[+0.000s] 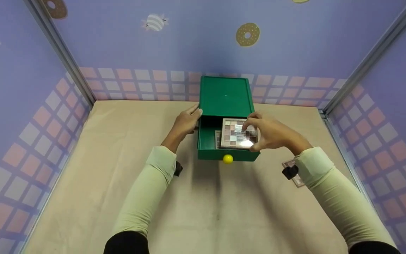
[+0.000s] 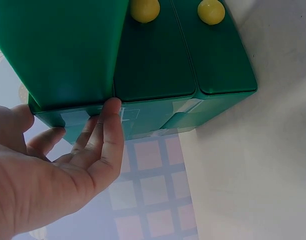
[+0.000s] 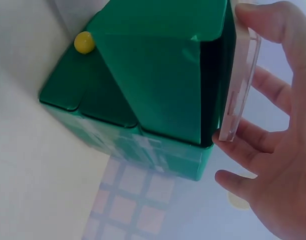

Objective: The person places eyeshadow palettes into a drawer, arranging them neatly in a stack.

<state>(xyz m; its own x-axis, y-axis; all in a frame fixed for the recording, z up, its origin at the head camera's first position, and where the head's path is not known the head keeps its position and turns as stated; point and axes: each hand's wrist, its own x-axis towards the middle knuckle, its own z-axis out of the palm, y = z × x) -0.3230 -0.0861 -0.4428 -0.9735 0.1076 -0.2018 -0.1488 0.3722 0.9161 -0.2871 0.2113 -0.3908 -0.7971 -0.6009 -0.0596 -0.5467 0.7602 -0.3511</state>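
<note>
A green drawer cabinet (image 1: 224, 93) stands at the back, its top drawer (image 1: 208, 155) pulled out with a yellow knob (image 1: 228, 159) on the front. My right hand (image 1: 273, 132) grips an eyeshadow palette (image 1: 232, 137) with a clear lid, thumb at the near edge and fingers at the far side. The palette is over the drawer's right part, at its rim in the right wrist view. Partly hidden beneath it, another palette (image 1: 217, 139) lies inside the drawer. My left hand (image 1: 184, 124) rests its fingertips against the cabinet's left side.
Lower drawers (image 2: 155, 65) with yellow knobs are closed beneath the open one. Another palette (image 1: 299, 181) lies on the beige tabletop (image 1: 136, 158), partly hidden by the right wrist. Patterned walls (image 1: 136, 38) enclose the back and both sides.
</note>
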